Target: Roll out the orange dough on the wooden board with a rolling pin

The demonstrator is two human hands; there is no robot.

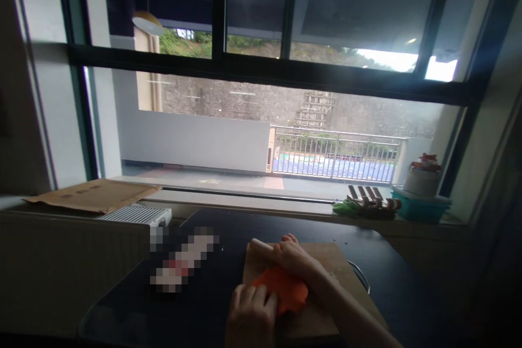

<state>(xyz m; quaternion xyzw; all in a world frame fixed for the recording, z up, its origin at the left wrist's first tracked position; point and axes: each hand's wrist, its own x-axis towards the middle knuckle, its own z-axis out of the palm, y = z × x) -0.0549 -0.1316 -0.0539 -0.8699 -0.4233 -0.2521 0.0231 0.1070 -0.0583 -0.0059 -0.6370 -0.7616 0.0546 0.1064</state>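
A flat orange piece [287, 291], soft like modelling clay or dough, lies on a wooden board [326, 253] on the dark table. My left hand [253, 307] grips its left edge with bent fingers; the thumb side is partly hidden. Just beyond the orange piece, my right hand [296, 255] is closed around a pale rolling pin [261, 247]. Only the pin's left end shows, pointing to the far left corner of the board. My right forearm crosses the board's right side and hides part of it.
The board has a curved metal handle [361, 277] on its right. A blurred-out item [183, 261] lies on the table [134, 304] at left. On the windowsill are a brown envelope [93, 194], a teal box [422, 205] and a green item [346, 206]. A radiator [134, 215] stands left.
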